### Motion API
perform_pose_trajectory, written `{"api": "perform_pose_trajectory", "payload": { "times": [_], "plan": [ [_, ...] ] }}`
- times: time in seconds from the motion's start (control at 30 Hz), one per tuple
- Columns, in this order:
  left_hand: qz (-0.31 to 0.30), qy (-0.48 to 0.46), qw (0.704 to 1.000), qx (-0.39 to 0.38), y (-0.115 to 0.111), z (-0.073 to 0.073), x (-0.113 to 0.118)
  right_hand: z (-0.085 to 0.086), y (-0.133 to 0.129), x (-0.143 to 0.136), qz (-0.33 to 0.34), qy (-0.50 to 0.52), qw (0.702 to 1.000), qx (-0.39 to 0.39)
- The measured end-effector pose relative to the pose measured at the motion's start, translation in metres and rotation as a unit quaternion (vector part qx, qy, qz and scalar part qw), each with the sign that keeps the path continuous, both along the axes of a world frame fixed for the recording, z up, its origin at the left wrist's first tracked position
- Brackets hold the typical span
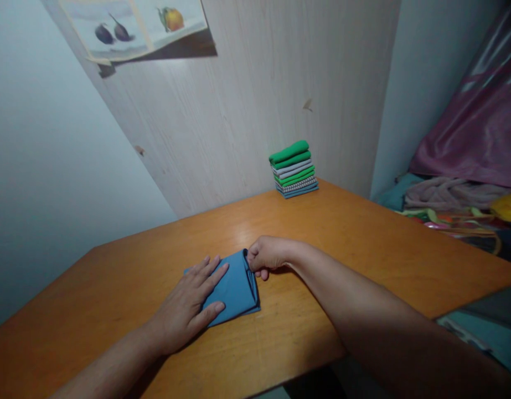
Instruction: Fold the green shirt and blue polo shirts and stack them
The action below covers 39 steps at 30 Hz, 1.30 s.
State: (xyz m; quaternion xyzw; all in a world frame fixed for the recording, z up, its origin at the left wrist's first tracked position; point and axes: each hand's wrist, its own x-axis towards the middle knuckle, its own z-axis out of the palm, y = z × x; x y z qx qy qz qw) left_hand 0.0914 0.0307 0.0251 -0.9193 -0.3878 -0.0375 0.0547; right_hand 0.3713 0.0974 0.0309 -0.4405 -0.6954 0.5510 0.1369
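A folded blue cloth (234, 285) lies flat on the wooden table (313, 238), its layered edge facing right. My left hand (192, 299) rests palm down on the left part of the cloth, fingers spread. At the cloth's upper right corner, my right hand (266, 256) has its fingers curled and pinched on the layered edge, where a dark inner fold shows. The fingertips of the right hand are partly hidden.
A neat stack of folded green, white, checked and blue cloths (294, 170) stands at the table's back edge against the panelled wall. Fruit pictures (134, 27) hang at the upper left. Beyond the table on the right are a pink cover (475, 122) and piled fabrics (446, 194).
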Motion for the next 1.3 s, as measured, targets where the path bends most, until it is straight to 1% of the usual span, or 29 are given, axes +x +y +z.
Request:
{"api": "perform_pose_trajectory", "payload": {
  "times": [0.13,0.2,0.27,0.33,0.4,0.47,0.57,0.7,0.8,0.9,0.97,1.07,1.17,1.23,1.3],
  "plan": [
    [-0.003,-0.003,1.0,0.001,0.0,0.0,0.001,-0.001,-0.005,-0.006,-0.012,0.026,0.998,0.051],
    [-0.003,0.0,1.0,0.0,0.0,0.0,0.001,-0.003,-0.007,-0.01,-0.033,0.016,0.994,0.105],
    [-0.003,-0.001,1.0,0.002,0.0,0.0,0.0,-0.004,-0.007,-0.012,-0.043,-0.026,0.982,0.181],
    [-0.007,-0.004,1.0,0.006,0.0,-0.001,0.0,-0.004,-0.007,-0.013,-0.038,-0.082,0.963,0.254],
    [-0.013,-0.001,1.0,0.008,0.0,-0.001,-0.001,-0.004,-0.006,-0.013,-0.035,-0.135,0.944,0.3],
    [-0.015,0.006,1.0,0.007,0.001,-0.002,-0.002,-0.002,-0.006,-0.011,-0.05,-0.181,0.928,0.322],
    [-0.011,0.012,1.0,0.003,0.002,-0.002,-0.002,0.0,-0.005,-0.007,-0.074,-0.225,0.916,0.323],
    [-0.016,0.007,1.0,0.002,0.002,-0.001,-0.001,0.001,-0.003,-0.001,-0.073,-0.242,0.917,0.308],
    [-0.027,0.011,1.0,-0.001,0.0,0.003,0.0,0.0,-0.003,0.001,-0.079,-0.234,0.92,0.305],
    [-0.029,0.001,0.999,-0.02,-0.001,0.011,0.003,0.0,-0.004,0.0,-0.088,-0.231,0.919,0.307],
    [-0.017,-0.029,0.999,-0.042,-0.002,0.016,0.01,0.0,-0.004,-0.001,-0.09,-0.235,0.917,0.31],
    [0.021,-0.11,0.991,-0.068,-0.003,0.023,0.028,0.0,-0.005,-0.003,-0.09,-0.239,0.913,0.317],
    [0.043,-0.171,0.982,-0.062,-0.004,0.022,0.047,0.0,-0.005,-0.003,-0.094,-0.243,0.91,0.321],
    [0.025,-0.171,0.984,-0.048,-0.005,0.018,0.055,0.0,-0.005,-0.004,-0.095,-0.247,0.909,0.322],
    [-0.007,-0.142,0.989,-0.032,-0.006,0.011,0.058,0.001,-0.006,-0.004,-0.091,-0.253,0.907,0.323]
  ]
}}
